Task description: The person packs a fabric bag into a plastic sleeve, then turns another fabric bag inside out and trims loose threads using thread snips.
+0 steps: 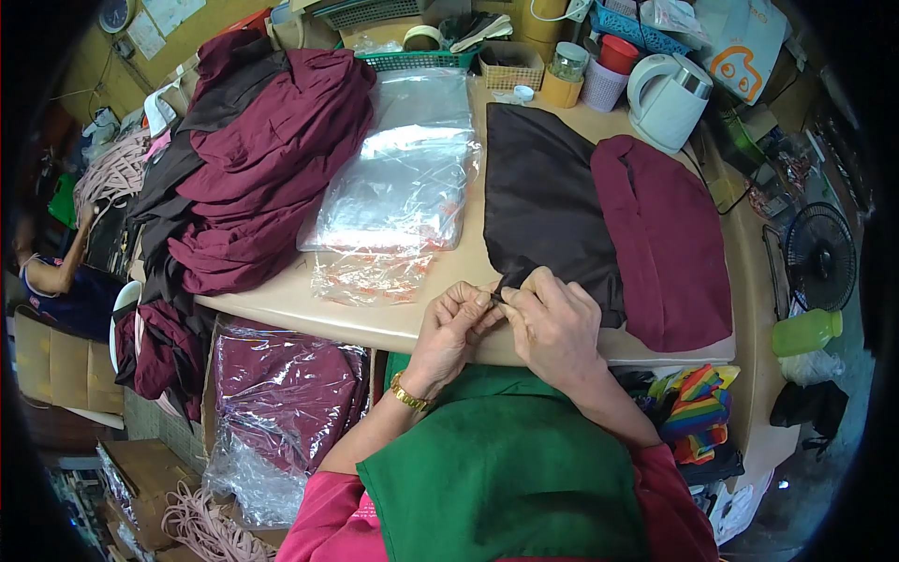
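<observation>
A folded garment lies at the right of the table, with a black part (548,187) on the left and a maroon part (665,244) on the right. At the near left corner of the black fabric, my left hand (454,323) pinches the edge between thumb and fingers. My right hand (554,323) is closed on the same corner, right beside the left. Both hands meet there, and the small piece between the fingertips is mostly hidden. A gold watch (410,393) sits on my left wrist.
Clear plastic bags (403,169) lie left of the black fabric. Beyond them is a large heap of maroon and black garments (272,159). A white kettle (667,101) stands at the back right. Below the table edge, a box holds plastic-wrapped maroon garments (281,389). Another person (70,281) is at far left.
</observation>
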Motion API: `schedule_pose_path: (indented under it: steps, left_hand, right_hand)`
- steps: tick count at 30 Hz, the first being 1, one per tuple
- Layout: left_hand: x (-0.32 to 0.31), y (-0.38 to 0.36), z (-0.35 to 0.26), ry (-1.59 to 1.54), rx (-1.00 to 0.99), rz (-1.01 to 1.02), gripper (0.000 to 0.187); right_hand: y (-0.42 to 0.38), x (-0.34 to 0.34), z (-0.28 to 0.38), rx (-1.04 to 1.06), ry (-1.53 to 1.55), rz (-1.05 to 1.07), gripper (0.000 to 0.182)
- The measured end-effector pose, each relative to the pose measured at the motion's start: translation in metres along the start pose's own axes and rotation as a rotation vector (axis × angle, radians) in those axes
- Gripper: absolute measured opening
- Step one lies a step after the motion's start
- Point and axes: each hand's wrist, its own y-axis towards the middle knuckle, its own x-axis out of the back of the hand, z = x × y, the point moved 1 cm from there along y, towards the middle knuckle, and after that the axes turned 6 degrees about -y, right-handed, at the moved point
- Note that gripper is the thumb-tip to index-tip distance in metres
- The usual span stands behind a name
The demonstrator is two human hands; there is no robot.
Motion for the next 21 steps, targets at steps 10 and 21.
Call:
schedule_pose_path:
  steps: [10, 21]
  left_hand:
    - [0.001, -0.003, -0.013, 0.24, 0.019, -0.1, 0.016]
    - [0.05, -0.006, -0.05, 0.637, -0.202, -0.308, 0.02]
  right_hand:
    - [-0.012, -0.036, -0.052, -0.403, 0.34, 0.011, 0.026]
    - [-0.028, -0.05, -0.066, -0.417, 0.201, 0.181, 0.022]
